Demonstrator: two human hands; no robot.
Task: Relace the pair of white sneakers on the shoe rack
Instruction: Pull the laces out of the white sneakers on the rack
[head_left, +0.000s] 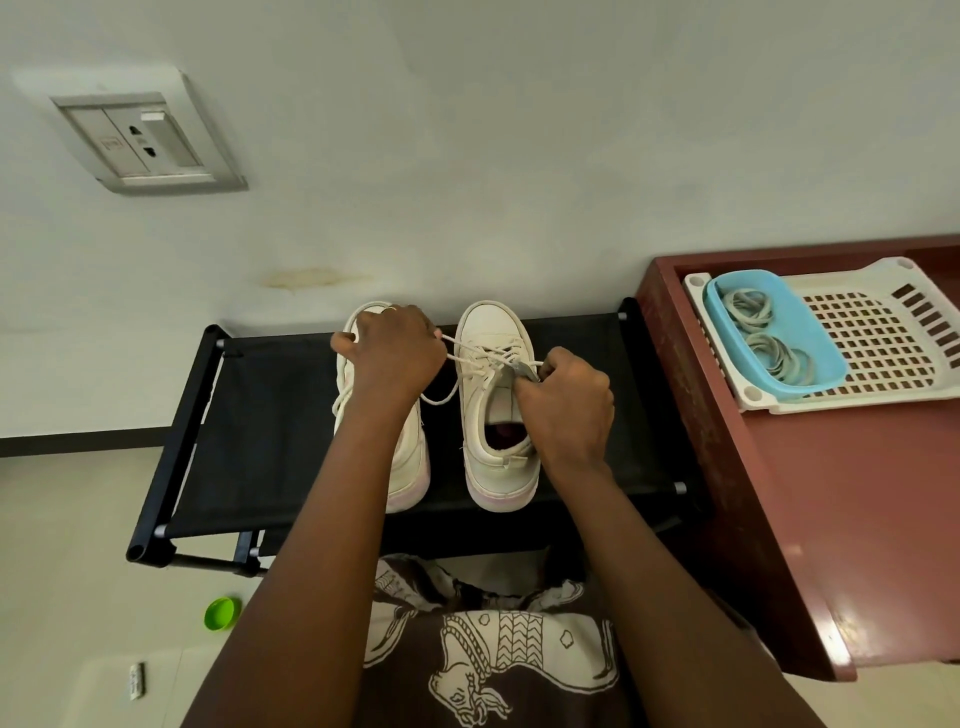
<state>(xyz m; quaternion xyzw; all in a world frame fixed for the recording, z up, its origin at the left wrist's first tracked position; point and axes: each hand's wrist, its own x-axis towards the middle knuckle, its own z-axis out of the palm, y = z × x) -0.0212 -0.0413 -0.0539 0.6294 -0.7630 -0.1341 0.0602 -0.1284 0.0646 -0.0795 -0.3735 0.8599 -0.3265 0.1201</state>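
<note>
Two white sneakers stand side by side on the black shoe rack (270, 415), toes toward the wall. My left hand (395, 353) hovers over the left sneaker (410, 467) and grips one end of a white lace (457, 347) that runs tight from the right sneaker's eyelets. My right hand (566, 400) sits at the right sneaker (496, 332), pinching the other lace end at the tongue. A loose loop of lace hangs between the two shoes. The left sneaker's front is mostly hidden under my left hand.
A dark red table (831, 493) stands right of the rack, carrying a white slotted tray (883, 353) with a blue tub (821, 332) of rubber bands. A wall socket (140, 140) is at upper left. On the floor lies a green cap (221, 613).
</note>
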